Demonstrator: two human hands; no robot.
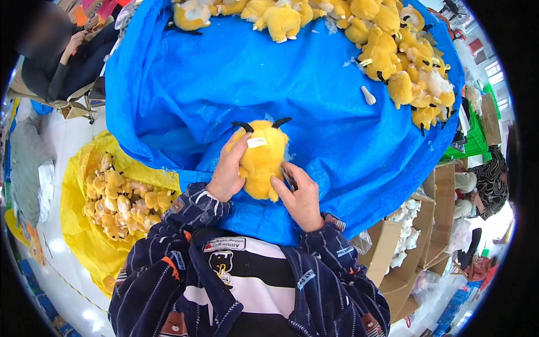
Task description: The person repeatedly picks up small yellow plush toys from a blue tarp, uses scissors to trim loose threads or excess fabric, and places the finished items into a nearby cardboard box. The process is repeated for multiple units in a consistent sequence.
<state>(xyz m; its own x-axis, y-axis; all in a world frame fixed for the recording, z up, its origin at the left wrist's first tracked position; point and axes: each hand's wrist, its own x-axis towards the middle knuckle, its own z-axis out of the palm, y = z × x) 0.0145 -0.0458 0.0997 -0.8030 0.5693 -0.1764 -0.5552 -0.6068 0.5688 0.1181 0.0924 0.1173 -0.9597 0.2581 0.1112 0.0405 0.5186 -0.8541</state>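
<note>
A yellow plush toy (263, 168) with black-tipped ears and a white label is held upright in front of me, over a blue plastic sheet (236, 73). My left hand (227, 173) grips its left side, with the thumb beside the label. At the toy's lower right, my right hand (301, 196) is closed with its thumb against the fur. Something dark and slim shows between that thumb and the forefinger; its kind cannot be made out. A tuft of pale stuffing pokes out along the toy's right edge.
Similar plush toys (382, 50) are heaped along the sheet's far and right edges, near a small white bone-shaped piece (368, 95). More lie in a yellow bag (76, 185) at left. Cardboard boxes (429, 236) and a green crate (478, 135) stand right. A person (45, 73) sits far left.
</note>
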